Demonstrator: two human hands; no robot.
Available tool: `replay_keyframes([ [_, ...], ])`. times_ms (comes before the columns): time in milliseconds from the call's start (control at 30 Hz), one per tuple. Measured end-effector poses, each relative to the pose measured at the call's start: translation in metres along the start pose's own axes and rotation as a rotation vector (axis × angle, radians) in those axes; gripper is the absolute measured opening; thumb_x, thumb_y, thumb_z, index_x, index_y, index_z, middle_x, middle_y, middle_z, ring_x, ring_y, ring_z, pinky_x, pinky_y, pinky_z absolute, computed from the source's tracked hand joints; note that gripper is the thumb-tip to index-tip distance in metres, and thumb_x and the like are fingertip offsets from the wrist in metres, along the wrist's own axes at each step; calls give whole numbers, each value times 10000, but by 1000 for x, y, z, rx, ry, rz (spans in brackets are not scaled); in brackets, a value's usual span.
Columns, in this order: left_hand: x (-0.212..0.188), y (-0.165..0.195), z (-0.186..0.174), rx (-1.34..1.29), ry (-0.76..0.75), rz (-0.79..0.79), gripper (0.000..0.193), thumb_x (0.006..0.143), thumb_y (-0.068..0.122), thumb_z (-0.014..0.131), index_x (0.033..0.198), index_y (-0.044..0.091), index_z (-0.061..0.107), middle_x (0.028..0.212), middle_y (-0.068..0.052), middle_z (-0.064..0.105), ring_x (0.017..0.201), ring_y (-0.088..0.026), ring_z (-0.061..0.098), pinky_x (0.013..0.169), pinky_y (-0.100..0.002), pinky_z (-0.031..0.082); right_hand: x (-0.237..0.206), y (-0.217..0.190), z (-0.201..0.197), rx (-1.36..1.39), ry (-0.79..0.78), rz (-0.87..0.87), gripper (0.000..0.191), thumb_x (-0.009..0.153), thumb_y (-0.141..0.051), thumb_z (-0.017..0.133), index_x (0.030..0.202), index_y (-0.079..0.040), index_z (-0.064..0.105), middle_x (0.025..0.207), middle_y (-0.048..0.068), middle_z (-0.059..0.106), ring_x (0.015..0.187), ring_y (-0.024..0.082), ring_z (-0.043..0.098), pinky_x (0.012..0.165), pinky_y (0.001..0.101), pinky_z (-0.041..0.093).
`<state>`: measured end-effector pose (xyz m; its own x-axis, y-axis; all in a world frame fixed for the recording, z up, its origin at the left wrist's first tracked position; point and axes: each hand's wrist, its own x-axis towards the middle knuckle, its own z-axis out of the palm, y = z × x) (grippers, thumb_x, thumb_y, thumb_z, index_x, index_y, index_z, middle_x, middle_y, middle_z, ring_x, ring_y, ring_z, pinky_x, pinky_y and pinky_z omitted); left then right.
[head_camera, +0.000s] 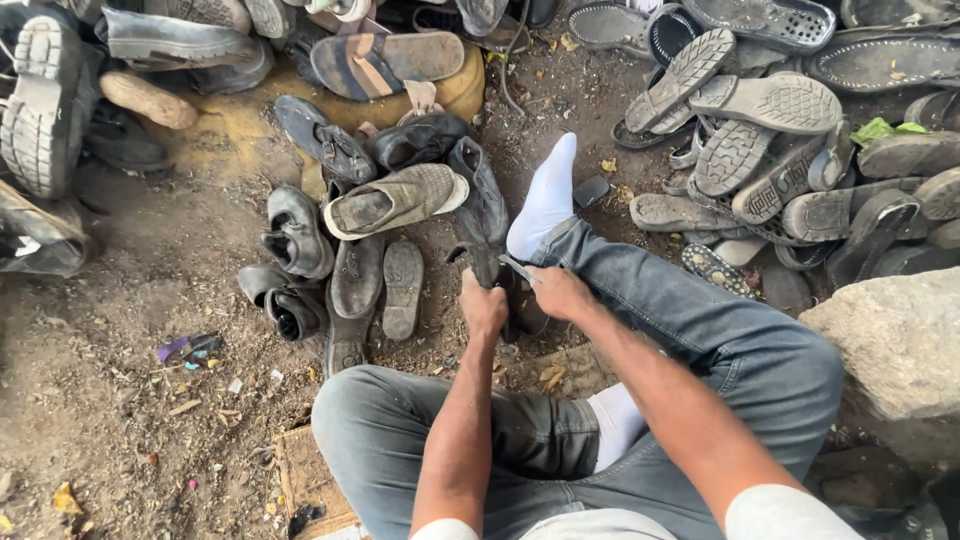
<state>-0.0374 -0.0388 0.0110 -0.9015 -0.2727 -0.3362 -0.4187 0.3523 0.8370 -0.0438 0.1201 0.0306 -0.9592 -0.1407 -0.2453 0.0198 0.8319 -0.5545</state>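
I sit on the dirt ground in grey jeans with white socks, one leg stretched forward. My left hand (482, 305) grips a dark worn shoe (487, 262) standing between my legs. My right hand (558, 291) holds a small metal blade (519, 268) against the shoe's upper part. Both hands are close together over the shoe. The shoe's lower part is hidden behind my hands.
A heap of worn dark shoes (345, 235) lies just left of my hands. A large pile of soles and sandals (770, 120) fills the upper right. More shoes (60, 90) are at the upper left. A big stone (900, 340) sits at the right.
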Motion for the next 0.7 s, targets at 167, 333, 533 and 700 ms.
replay_keyframes([
  [167,-5,4,-1,18,7,79,355,797,25,596,1150,38,562,987,-267,722,947,-427,716,884,-489,531,21,-6,2,4,-8,-35,362,967,-231,517,1272,-167,703,1043,242,729,991,434,703,906,502,555],
  [333,-2,-1,-2,54,20,83,360,804,44,623,1156,23,547,961,-291,716,905,-461,706,860,-502,536,-3,1,17,8,50,-62,388,1008,-250,489,1360,-167,630,987,258,727,936,456,707,846,533,561],
  [533,-5,-7,-2,-21,34,87,383,777,35,657,1145,20,550,979,-264,720,913,-425,719,861,-474,550,-28,4,22,-12,2,63,428,977,-260,515,1388,-200,617,1002,275,716,940,488,691,844,554,546],
  [700,-3,-14,-6,-41,69,79,399,786,31,693,1155,4,542,996,-253,718,935,-398,721,882,-454,540,-32,-17,32,39,-2,65,377,1026,-249,480,1358,-169,641,1035,250,731,974,459,717,859,535,572],
])
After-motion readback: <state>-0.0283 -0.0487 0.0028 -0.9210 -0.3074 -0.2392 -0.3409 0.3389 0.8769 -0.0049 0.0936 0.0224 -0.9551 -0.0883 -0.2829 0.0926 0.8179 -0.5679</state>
